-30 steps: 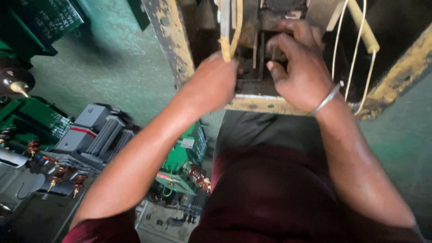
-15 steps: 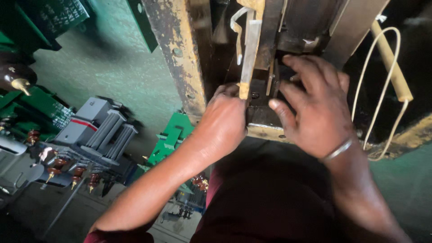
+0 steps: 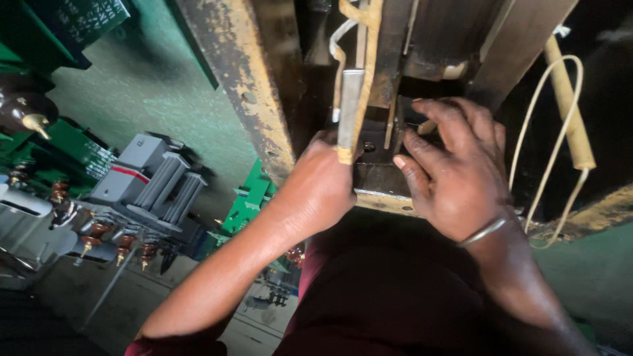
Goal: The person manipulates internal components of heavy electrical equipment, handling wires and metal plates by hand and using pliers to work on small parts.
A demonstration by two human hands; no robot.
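My left hand [image 3: 320,188] is curled against the dark metal block [image 3: 376,175] at the lower edge of a yellow-painted steel frame [image 3: 244,92], its fingers hidden behind the block. A paper-wrapped flat strip [image 3: 353,99] hangs just above that hand. My right hand [image 3: 458,175], a metal bangle on its wrist, rests with fingers spread on the same dark assembly, fingertips pressed into the gap; what it grips cannot be seen.
A cream-coloured insulated lead with thin loops [image 3: 567,112] hangs at the right. Below left stand a grey finned transformer [image 3: 148,178] with brown bushings and green transformer parts [image 3: 247,198] on a green floor [image 3: 132,86]. My dark trousers [image 3: 395,296] fill the bottom centre.
The view has moved closer and tilted, so the frame looks larger. Both hands have stayed on the dark block, the right hand's fingers spreading further across it.
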